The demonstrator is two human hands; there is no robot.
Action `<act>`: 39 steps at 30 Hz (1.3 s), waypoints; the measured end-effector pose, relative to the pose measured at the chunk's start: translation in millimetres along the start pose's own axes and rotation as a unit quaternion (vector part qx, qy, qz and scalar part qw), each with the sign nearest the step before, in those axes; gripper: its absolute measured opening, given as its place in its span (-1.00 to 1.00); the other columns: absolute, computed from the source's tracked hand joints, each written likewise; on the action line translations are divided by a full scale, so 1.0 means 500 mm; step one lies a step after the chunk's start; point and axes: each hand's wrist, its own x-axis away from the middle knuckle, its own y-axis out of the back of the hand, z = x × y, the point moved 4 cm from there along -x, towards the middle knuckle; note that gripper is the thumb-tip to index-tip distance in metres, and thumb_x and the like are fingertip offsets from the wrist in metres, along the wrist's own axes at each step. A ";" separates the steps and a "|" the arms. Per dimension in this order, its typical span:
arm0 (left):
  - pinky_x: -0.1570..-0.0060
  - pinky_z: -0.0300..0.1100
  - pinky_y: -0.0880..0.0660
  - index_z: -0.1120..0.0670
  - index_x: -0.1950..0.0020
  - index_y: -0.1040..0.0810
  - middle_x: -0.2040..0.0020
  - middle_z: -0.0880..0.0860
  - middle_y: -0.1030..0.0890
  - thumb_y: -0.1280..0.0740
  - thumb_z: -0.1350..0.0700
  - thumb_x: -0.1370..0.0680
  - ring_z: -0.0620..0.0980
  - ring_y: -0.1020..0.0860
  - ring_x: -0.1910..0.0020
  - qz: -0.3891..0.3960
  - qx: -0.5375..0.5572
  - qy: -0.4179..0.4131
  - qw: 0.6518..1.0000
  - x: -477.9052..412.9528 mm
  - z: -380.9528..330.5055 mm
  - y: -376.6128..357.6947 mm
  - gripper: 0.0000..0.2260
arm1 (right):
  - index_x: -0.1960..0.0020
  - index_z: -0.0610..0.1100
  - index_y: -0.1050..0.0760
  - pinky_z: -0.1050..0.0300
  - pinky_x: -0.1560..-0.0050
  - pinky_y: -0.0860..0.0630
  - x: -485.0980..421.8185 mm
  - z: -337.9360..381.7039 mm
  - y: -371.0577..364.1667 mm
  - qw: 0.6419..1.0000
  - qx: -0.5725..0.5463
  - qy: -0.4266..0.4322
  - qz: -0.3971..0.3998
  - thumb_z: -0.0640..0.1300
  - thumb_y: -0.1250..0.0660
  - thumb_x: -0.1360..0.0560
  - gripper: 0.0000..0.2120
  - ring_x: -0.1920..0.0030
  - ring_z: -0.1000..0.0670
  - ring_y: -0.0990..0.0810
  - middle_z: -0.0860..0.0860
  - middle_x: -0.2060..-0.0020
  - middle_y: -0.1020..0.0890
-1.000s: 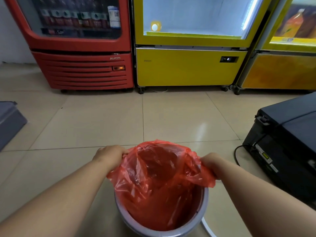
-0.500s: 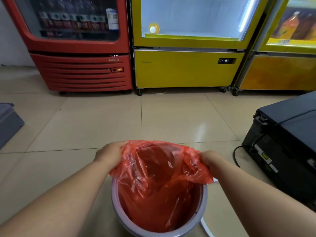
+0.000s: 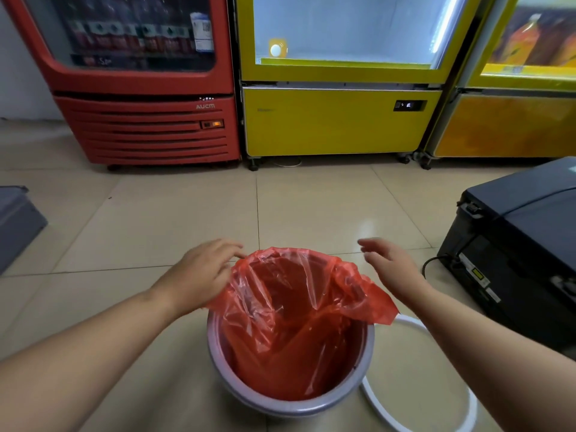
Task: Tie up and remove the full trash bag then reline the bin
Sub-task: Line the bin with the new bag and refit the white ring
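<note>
Ok so you're at the relining bit: the red bag (image 3: pixel 293 313) sits inside the grey bin (image 3: pixel 280 403) on the tile floor, but its mouth isn't folded over the rim yet. Your left hand (image 3: pixel 199 272) has its fingertips resting on the bag's far-left edge, fingers loose, not really pinching anything. Your right hand (image 3: pixel 392 266) is open and empty, hovering just beside the flap that droops over the right side.

Tip: grab that flap with the right hand too, then stretch both sides outward and down so the plastic cuffs evenly around the rim. The near edge looks slumped inside the bin, so I'd work round to it. The white ring (image 3: pixel 461 385) on the floor beside the bin probably clamps over it afterwards.
</note>
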 end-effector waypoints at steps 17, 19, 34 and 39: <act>0.21 -0.35 -0.53 -0.16 0.07 -0.62 0.21 -0.24 -0.65 -0.20 -0.20 -0.41 -0.21 -0.62 0.25 0.033 -0.226 -0.278 0.933 0.185 -0.091 -0.022 -0.74 | 0.13 0.00 -0.67 0.20 0.29 -0.60 0.203 0.036 -0.069 0.759 0.425 0.479 0.114 -0.10 -0.14 -0.35 -0.68 0.28 0.03 -0.65 0.10 0.30 -0.69; 0.26 -0.31 -0.53 -0.12 0.13 -0.62 0.24 -0.19 -0.66 -0.33 -0.06 -0.37 -0.15 -0.62 0.28 0.030 -0.223 -0.294 0.929 0.201 -0.090 -0.031 -0.87 | 0.19 0.02 -0.66 0.27 0.33 -0.55 0.223 0.032 -0.059 0.757 0.428 0.484 0.101 -0.12 -0.15 -0.33 -0.71 0.32 0.05 -0.63 0.13 0.34 -0.66; 0.30 -0.26 -0.53 -0.05 0.09 -0.61 0.19 -0.07 -0.65 -0.25 0.17 -0.48 -0.04 -0.60 0.28 -0.017 -0.255 -0.336 0.906 0.281 -0.096 -0.065 -0.82 | 0.01 -0.06 -0.55 0.14 0.32 -0.57 0.302 -0.045 -0.039 0.744 0.398 0.530 0.086 -0.22 -0.28 -0.38 -0.78 0.28 -0.03 -0.61 0.02 0.21 -0.66; 0.31 -0.24 -0.51 -0.02 0.16 -0.56 0.29 -0.07 -0.59 -0.28 0.15 -0.49 -0.04 -0.54 0.34 0.003 -0.274 -0.362 0.891 0.292 -0.095 -0.082 -0.90 | 0.10 -0.05 -0.58 0.10 0.35 -0.55 0.303 -0.064 -0.057 0.741 0.399 0.533 0.089 -0.19 -0.32 -0.43 -0.90 0.30 -0.05 -0.60 0.02 0.25 -0.63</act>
